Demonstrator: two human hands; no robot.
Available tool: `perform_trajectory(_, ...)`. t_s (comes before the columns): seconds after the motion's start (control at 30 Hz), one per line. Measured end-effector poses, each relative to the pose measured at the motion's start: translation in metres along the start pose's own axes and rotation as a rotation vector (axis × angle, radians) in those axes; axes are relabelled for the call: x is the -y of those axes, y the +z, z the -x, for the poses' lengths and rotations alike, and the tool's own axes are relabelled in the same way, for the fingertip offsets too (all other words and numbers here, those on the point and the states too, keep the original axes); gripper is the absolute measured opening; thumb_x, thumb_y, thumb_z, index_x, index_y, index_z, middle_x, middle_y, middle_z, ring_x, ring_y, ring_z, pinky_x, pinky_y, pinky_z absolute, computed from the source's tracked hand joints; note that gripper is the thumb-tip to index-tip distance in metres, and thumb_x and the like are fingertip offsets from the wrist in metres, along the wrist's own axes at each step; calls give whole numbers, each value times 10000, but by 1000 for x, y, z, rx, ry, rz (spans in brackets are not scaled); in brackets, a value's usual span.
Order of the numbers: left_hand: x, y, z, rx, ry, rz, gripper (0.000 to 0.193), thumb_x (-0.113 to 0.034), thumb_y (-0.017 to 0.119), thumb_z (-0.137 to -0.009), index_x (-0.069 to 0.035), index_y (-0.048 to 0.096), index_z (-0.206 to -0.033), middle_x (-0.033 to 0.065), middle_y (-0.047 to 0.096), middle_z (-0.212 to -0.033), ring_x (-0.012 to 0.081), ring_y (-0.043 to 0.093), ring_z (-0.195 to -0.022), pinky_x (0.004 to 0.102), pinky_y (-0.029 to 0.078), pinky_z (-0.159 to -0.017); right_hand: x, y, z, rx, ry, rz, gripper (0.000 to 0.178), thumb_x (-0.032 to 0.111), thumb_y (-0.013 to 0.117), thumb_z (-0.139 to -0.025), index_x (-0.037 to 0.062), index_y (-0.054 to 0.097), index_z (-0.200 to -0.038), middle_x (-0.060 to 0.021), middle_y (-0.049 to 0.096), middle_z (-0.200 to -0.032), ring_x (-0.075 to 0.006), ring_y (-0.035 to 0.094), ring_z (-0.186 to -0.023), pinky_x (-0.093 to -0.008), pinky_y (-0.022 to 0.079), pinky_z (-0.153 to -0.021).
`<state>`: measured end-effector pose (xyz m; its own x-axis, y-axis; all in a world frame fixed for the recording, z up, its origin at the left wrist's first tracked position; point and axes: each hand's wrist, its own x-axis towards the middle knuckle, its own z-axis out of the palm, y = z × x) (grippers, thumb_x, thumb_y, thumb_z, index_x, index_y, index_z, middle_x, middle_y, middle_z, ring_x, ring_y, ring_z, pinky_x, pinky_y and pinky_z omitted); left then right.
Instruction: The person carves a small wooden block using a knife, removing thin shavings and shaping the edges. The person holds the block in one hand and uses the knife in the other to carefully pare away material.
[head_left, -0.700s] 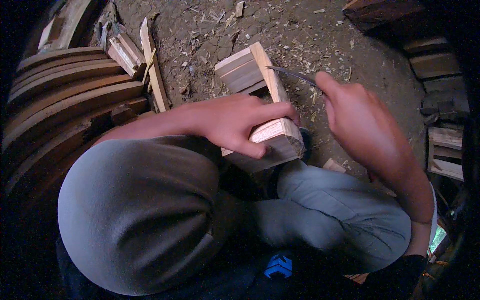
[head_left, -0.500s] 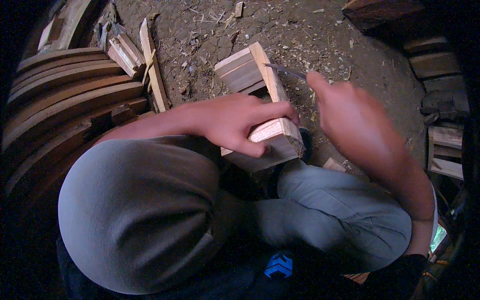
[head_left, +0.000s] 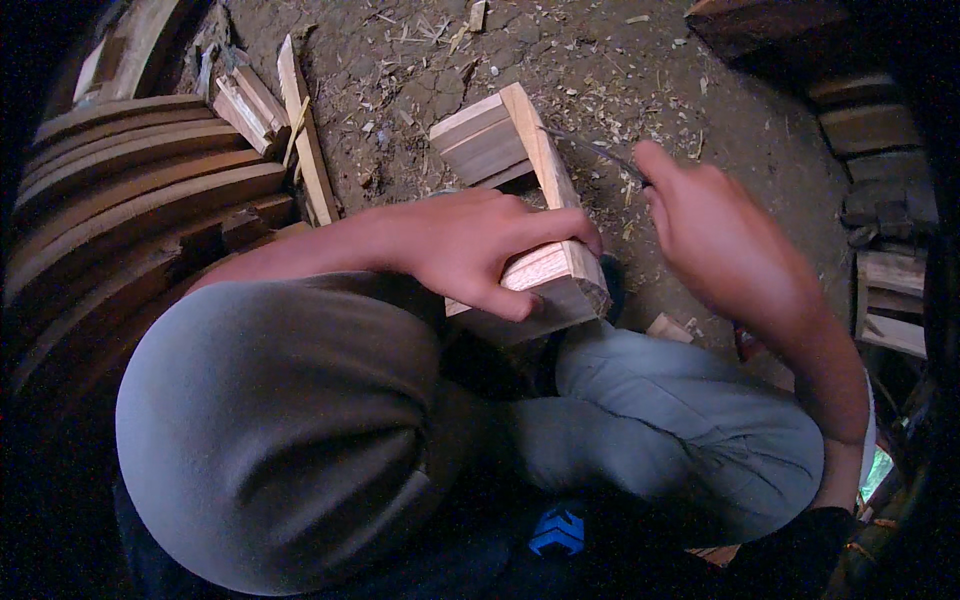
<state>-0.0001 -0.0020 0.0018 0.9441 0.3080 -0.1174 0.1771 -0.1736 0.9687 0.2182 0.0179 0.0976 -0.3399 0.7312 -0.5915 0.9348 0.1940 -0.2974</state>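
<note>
Wood block (head_left: 545,225) gripped under left hand (head_left: 480,250); right hand (head_left: 715,235) clasps thin blade (head_left: 595,150) beside it.

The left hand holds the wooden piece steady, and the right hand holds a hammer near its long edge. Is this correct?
Not quite. In the head view the right hand holds a thin metal blade, not a hammer, near the long edge. The left hand does hold the wooden piece steady.

the dirt floor (head_left: 700,110) ahead of my left hand (head_left: 470,250) is strewn with wood chips (head_left: 440,30). curved wooden slats (head_left: 130,200) lie stacked left of that hand, short offcuts (head_left: 250,100) and a narrow strip (head_left: 305,150) beyond it.
</note>
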Motion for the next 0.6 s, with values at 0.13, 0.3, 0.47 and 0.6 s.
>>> perform_trajectory(0.13, 2, -1, -3, 2, 35, 53, 629, -303, 615, -692, -107, 410, -1253, 189, 626, -872, 389, 621, -811, 468, 472, -694, -1, 5, 6, -5, 8, -1, 140, 83, 442, -894, 13, 470, -1012, -305, 586, -792, -489, 563, -818, -558, 429, -703)
perform_trajectory(0.3, 1, -3, -5, -41, 93, 81, 621, -272, 612, -694, -79, 410, -1249, 201, 617, -959, 391, 621, -865, 452, 482, -751, -5, 10, 6, -78, -85, -19, 203, 55, 451, -862, 13, 474, -1059, -301, 596, -818, -476, 574, -830, -544, 442, -712)
perform_trajectory(0.47, -7, -8, -5, -26, 42, 123, 609, -245, 611, -699, -74, 410, -1248, 202, 617, -996, 391, 622, -883, 441, 491, -769, -5, 12, 3, -71, -163, -59, 239, 12, 458, -821, 1, 479, -1059, -284, 611, -820, -463, 591, -845, -520, 471, -726)
perform_trajectory(0.6, -18, -11, -10, 96, -61, 54, 619, -248, 625, -692, -86, 413, -1250, 199, 627, -981, 382, 632, -853, 441, 498, -737, -19, 36, -24, -110, -160, -25, 266, 2, 469, -807, -6, 482, -1072, -269, 623, -827, -454, 600, -866, -507, 487, -738)
